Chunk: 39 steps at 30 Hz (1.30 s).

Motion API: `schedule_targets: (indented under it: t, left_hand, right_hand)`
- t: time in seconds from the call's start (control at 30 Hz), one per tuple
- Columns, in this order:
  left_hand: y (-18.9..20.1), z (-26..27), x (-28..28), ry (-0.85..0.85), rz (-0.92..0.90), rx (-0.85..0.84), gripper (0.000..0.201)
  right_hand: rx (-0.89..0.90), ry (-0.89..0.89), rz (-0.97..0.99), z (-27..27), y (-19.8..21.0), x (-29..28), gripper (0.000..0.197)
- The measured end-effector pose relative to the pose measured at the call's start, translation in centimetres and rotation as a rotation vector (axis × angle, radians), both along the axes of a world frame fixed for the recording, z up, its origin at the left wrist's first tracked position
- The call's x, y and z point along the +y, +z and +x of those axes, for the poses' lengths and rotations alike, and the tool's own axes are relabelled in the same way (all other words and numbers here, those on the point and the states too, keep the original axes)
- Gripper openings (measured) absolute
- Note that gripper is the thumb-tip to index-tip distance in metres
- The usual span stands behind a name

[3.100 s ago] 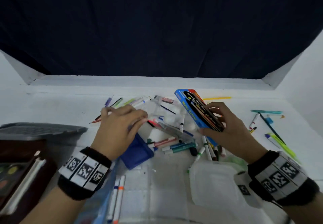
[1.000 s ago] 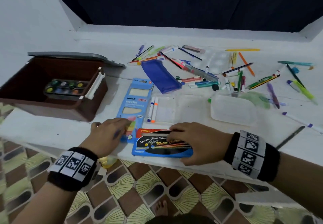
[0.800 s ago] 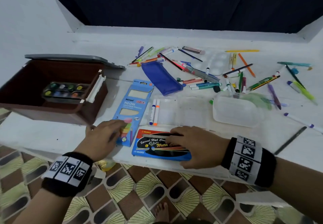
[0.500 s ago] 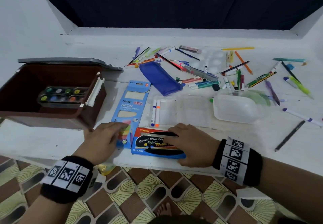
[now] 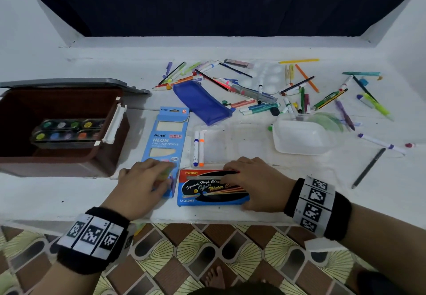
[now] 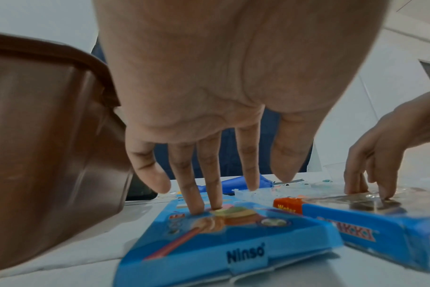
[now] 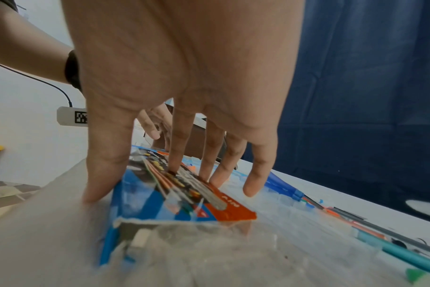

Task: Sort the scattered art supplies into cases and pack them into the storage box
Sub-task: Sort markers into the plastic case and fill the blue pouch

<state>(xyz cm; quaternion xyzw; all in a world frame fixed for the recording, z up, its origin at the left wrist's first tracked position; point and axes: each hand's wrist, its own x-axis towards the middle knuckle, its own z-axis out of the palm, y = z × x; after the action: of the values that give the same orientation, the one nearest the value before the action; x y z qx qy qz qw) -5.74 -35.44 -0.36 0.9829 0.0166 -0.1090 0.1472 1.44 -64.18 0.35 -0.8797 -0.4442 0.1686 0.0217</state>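
— So, what do I have at the far left?

— My brown storage box [image 5: 69, 156] sits open on the desk [image 5: 230, 50], a paint palette [image 5: 66, 131] lying inside it.

— And my left hand [image 5: 143, 184]?

— Flat and open, two fingertips [image 6: 197, 205] pressing the near end of the Ninso pencil box [image 5: 168, 142], which lies just right of the storage box.

— Next over?

— The Nikki watercolour box [image 5: 207, 191] lies at the desk's near edge, just beside the pencil box. My right hand [image 5: 255, 184] rests on it with straight fingers [image 7: 177, 155], thumb down at its near side (no grip, only pressing).

— Behind that?

— A clear case [image 5: 221, 145] with two markers [image 5: 198, 148] in it, a blue pouch [image 5: 201, 102] farther back, then a translucent tub [image 5: 299, 137].

— And the right side?

— Loose pens and markers [image 5: 322, 96] scattered across the desk's back and right.
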Motion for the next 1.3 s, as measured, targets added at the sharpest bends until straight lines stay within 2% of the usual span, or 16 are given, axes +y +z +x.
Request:
schedule_targets:
  t: [0.13, 0.27, 0.4, 0.6, 0.67, 0.87, 1.03, 1.17, 1.23, 1.3]
  left_hand:
    - [0.5, 0.4, -0.8, -0.031, -0.015, -0.012, 0.04]
    - [1.5, 0.8, -1.5, -0.076, -0.187, -0.063, 0.06]
    - [2.0, 1.8, -2.8, -0.123, -0.29, -0.194, 0.038]
    - [3.6, 3.5, -6.7, -0.182, -0.449, -0.307, 0.004]
    - [4.1, 4.3, -8.0, -0.195, -0.465, -0.326, 0.003]
    - [6.0, 8.2, -12.1, -0.208, -0.536, -0.366, 0.007]
    - [7.1, 13.0, -16.6, -0.306, -0.504, -0.361, 0.019]
    - [6.5, 19.5, -20.2, -0.434, -0.338, -0.296, 0.037]
    - [6.0, 22.8, -22.1, -0.463, -0.239, -0.214, 0.036]
    - [5.3, 25.5, -23.7, -0.471, -0.159, -0.119, 0.027]
  right_hand:
    - [0.009, -0.01, -0.009, 0.1, 0.2, -0.5, 0.069]
    - [0.003, -0.017, 0.009, 0.4, 0.5, -1.0, 0.066]
    - [-0.02, -0.063, 0.127, 0.6, 1.1, -2.0, 0.048]
    - [-0.111, -0.236, 0.571, 1.8, 2.4, -4.8, 0.012]
    - [-0.156, -0.259, 0.644, 2.4, 3.5, -6.2, 0.003]
    - [-0.23, -0.311, 0.723, 6.6, 6.2, -12.2, 0.006]
    - [-0.178, -0.388, 0.66, 12.9, 7.1, -18.5, 0.012]
    - [-0.113, -0.356, 0.505, 18.6, 5.7, -21.4, 0.01]
    - [-0.08, -0.303, 0.457, 21.0, 4.7, -21.6, 0.011]
    - [-0.037, -0.255, 0.405, 23.0, 3.8, -21.4, 0.016]
